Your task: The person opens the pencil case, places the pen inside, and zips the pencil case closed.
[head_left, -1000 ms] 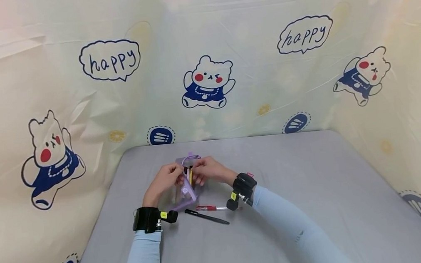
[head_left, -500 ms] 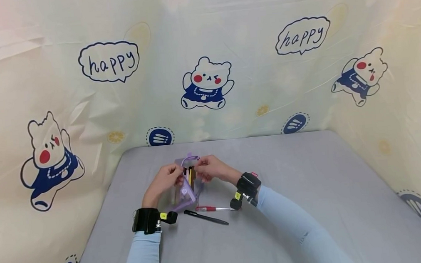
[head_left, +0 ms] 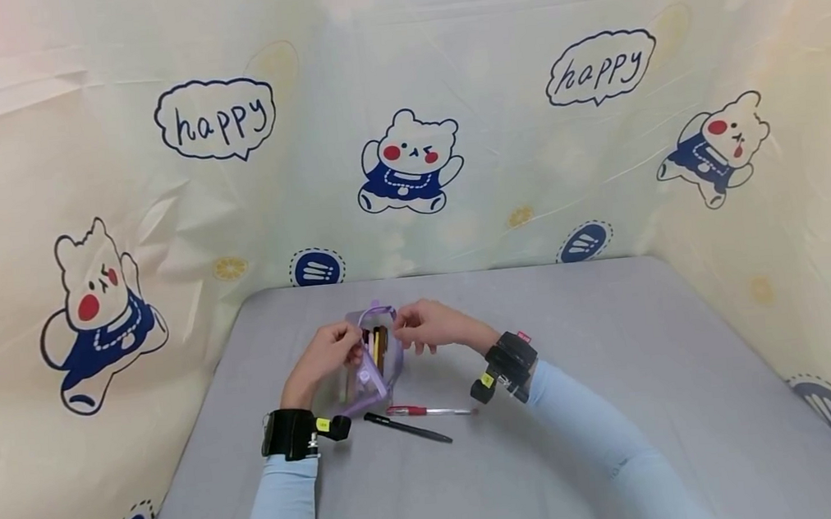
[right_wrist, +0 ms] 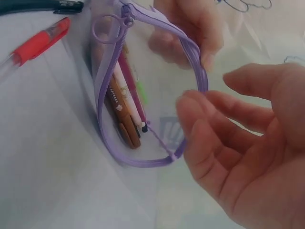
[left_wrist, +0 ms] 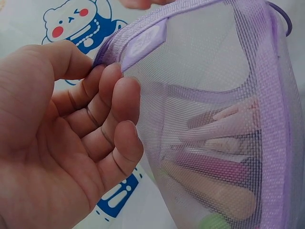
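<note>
A purple mesh pencil case lies on the table with its zip undone. My left hand pinches the zipped edge of its opening between thumb and index finger, as the left wrist view shows. Several pens rest inside, among them a brown pen and a white pen. To the right of the opening is my right hand, its thumb apart from loosely bent fingers and nothing held. In the right wrist view its fingertips overlap the case's rim; whether they touch it I cannot tell.
In front of the case, a red-capped pen and a black pen lie on the grey table. A patterned curtain hangs behind the table and along its sides.
My right hand has drawn back to the right from the pens in the opening, uncovering more of them and of the case's right side. The left hand keeps its pinch in place.
</note>
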